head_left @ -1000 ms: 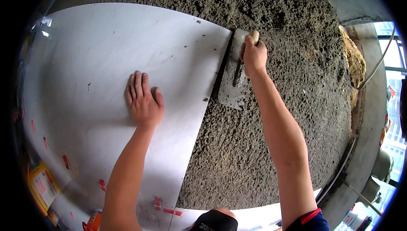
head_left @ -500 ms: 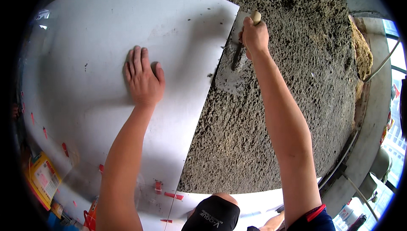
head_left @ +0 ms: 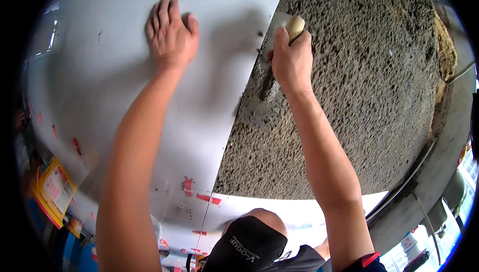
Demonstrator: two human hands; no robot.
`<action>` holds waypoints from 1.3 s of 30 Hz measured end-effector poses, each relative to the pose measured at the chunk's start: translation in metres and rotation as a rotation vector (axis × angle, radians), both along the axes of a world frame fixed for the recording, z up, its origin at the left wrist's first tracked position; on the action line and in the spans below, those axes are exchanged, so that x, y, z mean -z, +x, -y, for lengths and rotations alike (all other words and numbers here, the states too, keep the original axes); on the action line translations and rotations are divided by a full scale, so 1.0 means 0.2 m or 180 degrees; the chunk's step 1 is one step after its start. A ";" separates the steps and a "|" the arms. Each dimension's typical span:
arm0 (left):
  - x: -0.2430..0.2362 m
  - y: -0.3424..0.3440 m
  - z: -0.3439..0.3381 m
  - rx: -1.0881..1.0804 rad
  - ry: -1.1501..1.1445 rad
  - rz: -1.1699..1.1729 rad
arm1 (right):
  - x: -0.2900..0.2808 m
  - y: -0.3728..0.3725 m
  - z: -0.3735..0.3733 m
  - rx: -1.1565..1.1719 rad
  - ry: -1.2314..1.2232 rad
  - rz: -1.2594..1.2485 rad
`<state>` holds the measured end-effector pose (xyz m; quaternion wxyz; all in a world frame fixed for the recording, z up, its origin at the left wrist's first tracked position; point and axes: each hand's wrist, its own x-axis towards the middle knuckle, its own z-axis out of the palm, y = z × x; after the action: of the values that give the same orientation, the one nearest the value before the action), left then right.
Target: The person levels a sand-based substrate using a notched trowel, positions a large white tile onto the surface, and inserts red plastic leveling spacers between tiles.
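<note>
"Two bare hands are at work; how does each one stand?"

"The left hand is spread at the upper left of the frame, fingers straight, thumb apart, resting on the white panel and gripping nothing. The right hand, upper centre, is curled firmly around the pale handle of a trowel."

"Where's the trowel, exactly?"

"Beside the panel's slanting right edge, over the rough grey mortar that fills the right of the frame. Its lower end is smeared with the stuff. It's blurred there, so I can't be sure whether the metal touches the panel."

"Which step would you call this?"

"Working the mortar along that edge, I'd judge, with the left hand as a brace."

"And what does the next move call for?"

"A steady grip and the trowel held nearly flat, I'd think, without scraping the panel's face. Mind the lower centre, too: a co-worker's black cap shows there, near the red wedges."
</note>
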<state>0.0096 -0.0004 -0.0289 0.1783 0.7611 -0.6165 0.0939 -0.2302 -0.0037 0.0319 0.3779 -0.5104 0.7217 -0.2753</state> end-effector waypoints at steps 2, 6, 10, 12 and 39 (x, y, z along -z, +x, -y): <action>0.01 0.01 0.00 -0.0028 -0.0021 0.0083 | 0.01 0.03 -0.16 -0.0046 -0.0072 -0.0004; -0.04 -0.02 0.01 -0.0151 0.0116 0.0010 | -0.02 0.09 -0.47 -0.0066 0.0052 -0.0189; -0.10 -0.03 -0.02 -0.0214 0.0230 -0.0265 | -0.06 0.15 -0.77 -0.0047 0.0174 -0.0223; -0.11 -0.01 -0.08 -0.0047 0.0220 -0.0398 | -0.10 0.18 -0.91 0.0038 0.0453 -0.0083; -0.13 0.07 -1.28 0.0783 0.0414 -0.0467 | -0.06 0.10 -1.31 0.0401 -0.0488 -0.0144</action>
<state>0.0243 0.2557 -0.0025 0.1833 0.6946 -0.6952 -0.0247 -0.2094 0.2586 0.0443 0.3033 -0.4975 0.7376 -0.3413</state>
